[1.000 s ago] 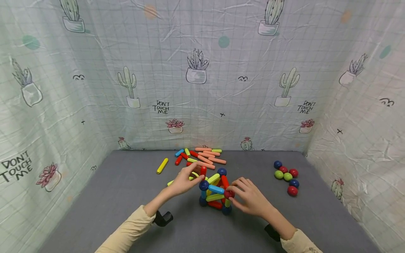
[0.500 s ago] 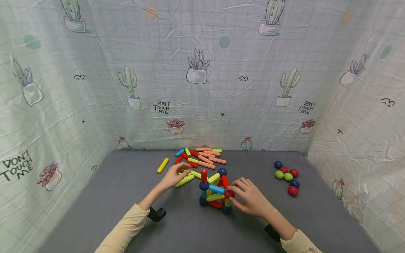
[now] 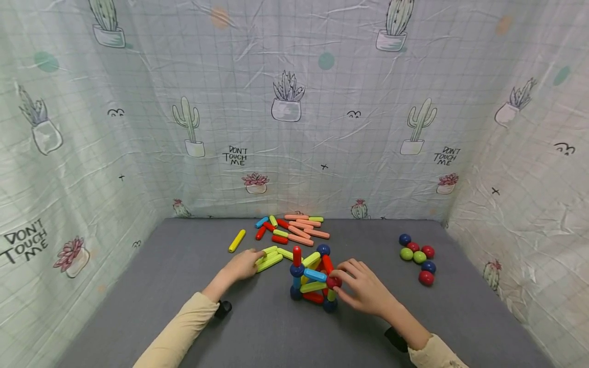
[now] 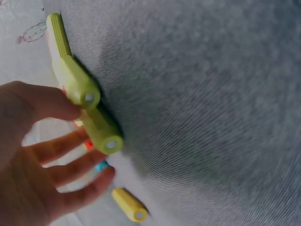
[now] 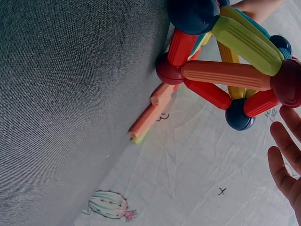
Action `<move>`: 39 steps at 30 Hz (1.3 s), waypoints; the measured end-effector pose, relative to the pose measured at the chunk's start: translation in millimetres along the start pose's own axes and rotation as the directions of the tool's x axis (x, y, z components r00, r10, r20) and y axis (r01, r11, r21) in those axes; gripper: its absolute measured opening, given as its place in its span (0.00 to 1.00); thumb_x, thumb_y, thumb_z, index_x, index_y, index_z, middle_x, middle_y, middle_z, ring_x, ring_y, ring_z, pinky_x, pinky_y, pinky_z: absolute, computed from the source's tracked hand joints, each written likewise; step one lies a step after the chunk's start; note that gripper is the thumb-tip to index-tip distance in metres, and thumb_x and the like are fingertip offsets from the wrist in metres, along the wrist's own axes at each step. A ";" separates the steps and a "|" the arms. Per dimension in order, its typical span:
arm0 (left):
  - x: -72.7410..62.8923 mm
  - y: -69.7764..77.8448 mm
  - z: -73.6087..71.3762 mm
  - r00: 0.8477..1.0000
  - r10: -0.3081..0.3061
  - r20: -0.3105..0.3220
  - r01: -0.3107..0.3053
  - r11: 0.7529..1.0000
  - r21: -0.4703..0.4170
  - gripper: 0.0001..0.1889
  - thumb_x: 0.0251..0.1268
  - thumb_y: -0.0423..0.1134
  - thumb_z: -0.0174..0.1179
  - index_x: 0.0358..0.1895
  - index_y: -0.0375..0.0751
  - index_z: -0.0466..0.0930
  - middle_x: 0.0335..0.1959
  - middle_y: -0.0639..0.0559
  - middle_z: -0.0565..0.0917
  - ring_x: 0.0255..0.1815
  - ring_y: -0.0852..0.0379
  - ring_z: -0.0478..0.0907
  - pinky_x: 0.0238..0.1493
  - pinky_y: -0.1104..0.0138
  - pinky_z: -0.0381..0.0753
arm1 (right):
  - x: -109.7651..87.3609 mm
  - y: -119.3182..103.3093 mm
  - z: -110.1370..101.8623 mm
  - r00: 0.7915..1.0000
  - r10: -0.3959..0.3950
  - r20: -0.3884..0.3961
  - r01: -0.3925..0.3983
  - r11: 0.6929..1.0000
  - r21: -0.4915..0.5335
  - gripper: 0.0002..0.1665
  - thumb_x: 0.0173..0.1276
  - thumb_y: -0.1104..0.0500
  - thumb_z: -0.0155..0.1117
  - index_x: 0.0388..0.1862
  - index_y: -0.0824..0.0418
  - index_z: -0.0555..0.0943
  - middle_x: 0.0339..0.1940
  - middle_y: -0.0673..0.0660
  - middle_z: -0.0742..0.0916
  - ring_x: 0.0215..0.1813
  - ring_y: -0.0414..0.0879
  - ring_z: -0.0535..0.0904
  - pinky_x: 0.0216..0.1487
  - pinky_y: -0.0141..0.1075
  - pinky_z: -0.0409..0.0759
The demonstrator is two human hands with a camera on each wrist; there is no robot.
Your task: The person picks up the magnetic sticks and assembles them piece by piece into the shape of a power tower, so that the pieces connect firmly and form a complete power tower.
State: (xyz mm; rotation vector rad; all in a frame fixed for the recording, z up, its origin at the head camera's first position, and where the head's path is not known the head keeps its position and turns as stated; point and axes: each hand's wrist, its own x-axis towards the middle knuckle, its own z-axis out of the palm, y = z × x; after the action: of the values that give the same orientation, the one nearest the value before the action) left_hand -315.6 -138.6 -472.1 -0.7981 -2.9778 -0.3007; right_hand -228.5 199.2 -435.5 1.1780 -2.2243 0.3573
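Nearest, the desk (image 3: 276, 332) is crossed by two cream sleeves (image 3: 179, 327). A red ball (image 3: 334, 282) is pinched by the right hand (image 3: 363, 289), its thumb and index finger bent about the near right upper corner of a structure (image 3: 314, 288) of rods and balls, which is stood upright at the middle of the desk. From that ball a blue rod (image 3: 315, 275) is run to a dark blue ball (image 3: 297, 270), on which a red rod (image 3: 297, 256) is set upright.

Left of the structure, light green rods (image 3: 269, 262) are touched by the left hand (image 3: 239, 266); its thumb and fingers are parted around them, but whether one is gripped cannot be told. Well to the right, red, lime and dark blue loose balls (image 3: 419, 257) are clustered. Farther back, a yellow rod (image 3: 236, 240) is laid alone, and salmon rods (image 3: 300, 233) are scattered among red ones. The desk is backed by a cactus-printed cloth (image 3: 285, 153).
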 end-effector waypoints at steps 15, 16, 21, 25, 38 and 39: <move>-3.6 7.5 -4.1 0.997 -0.030 -0.070 0.049 0.957 0.287 0.21 0.57 0.28 0.54 0.51 0.56 0.77 0.32 0.42 0.75 0.29 0.45 0.72 0.30 0.54 0.73 | 1.9 -0.4 -2.0 1.000 0.008 0.019 -0.008 1.000 -0.003 0.15 0.56 0.52 0.62 0.43 0.50 0.76 0.39 0.47 0.78 0.41 0.39 0.69 0.41 0.35 0.71; -2.8 7.6 -5.9 0.996 -0.037 -0.082 0.060 0.954 0.295 0.22 0.58 0.29 0.54 0.53 0.58 0.76 0.32 0.42 0.75 0.28 0.46 0.71 0.29 0.55 0.72 | 1.8 -0.4 -2.1 1.000 0.010 0.020 -0.010 1.000 -0.006 0.15 0.56 0.51 0.62 0.43 0.50 0.76 0.39 0.46 0.77 0.41 0.39 0.69 0.41 0.35 0.71; 10.6 21.2 -28.3 0.984 -0.053 -0.172 0.042 0.997 -0.068 0.21 0.58 0.30 0.55 0.57 0.47 0.72 0.40 0.43 0.79 0.31 0.49 0.75 0.26 0.63 0.72 | 1.3 0.1 -2.7 0.999 0.026 0.024 -0.026 1.000 -0.007 0.15 0.55 0.52 0.63 0.43 0.49 0.76 0.39 0.45 0.77 0.41 0.38 0.69 0.40 0.34 0.71; 32.2 47.9 -51.1 0.989 -0.010 -0.146 -0.089 0.752 -0.654 0.16 0.61 0.35 0.54 0.53 0.39 0.73 0.48 0.44 0.78 0.45 0.46 0.77 0.39 0.60 0.78 | 0.6 0.3 -2.9 0.999 0.027 0.021 -0.027 1.000 0.004 0.16 0.55 0.52 0.64 0.43 0.49 0.76 0.39 0.45 0.77 0.41 0.38 0.69 0.40 0.34 0.71; 82.4 108.5 -61.8 0.983 0.178 0.038 -0.043 0.435 -0.899 0.19 0.60 0.34 0.55 0.56 0.39 0.69 0.54 0.39 0.75 0.50 0.49 0.76 0.45 0.61 0.78 | 1.6 -2.3 -1.6 1.000 0.009 0.009 -0.009 1.000 0.027 0.16 0.55 0.53 0.64 0.43 0.51 0.76 0.39 0.47 0.78 0.39 0.39 0.69 0.40 0.34 0.70; 82.9 110.4 -60.6 0.982 0.179 0.055 -0.031 0.444 -0.895 0.19 0.60 0.34 0.55 0.56 0.38 0.69 0.54 0.37 0.75 0.51 0.48 0.76 0.46 0.59 0.78 | 1.7 -2.3 -1.6 1.000 0.010 0.012 -0.011 1.000 0.028 0.16 0.55 0.53 0.64 0.44 0.51 0.76 0.39 0.46 0.78 0.39 0.39 0.69 0.40 0.34 0.70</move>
State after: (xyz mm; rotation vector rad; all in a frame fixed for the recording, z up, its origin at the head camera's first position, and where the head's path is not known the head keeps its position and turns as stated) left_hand -332.7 -16.2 -385.7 -1.0536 -2.6635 -2.0118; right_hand -226.7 197.5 -433.3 1.1869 -2.2436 0.3883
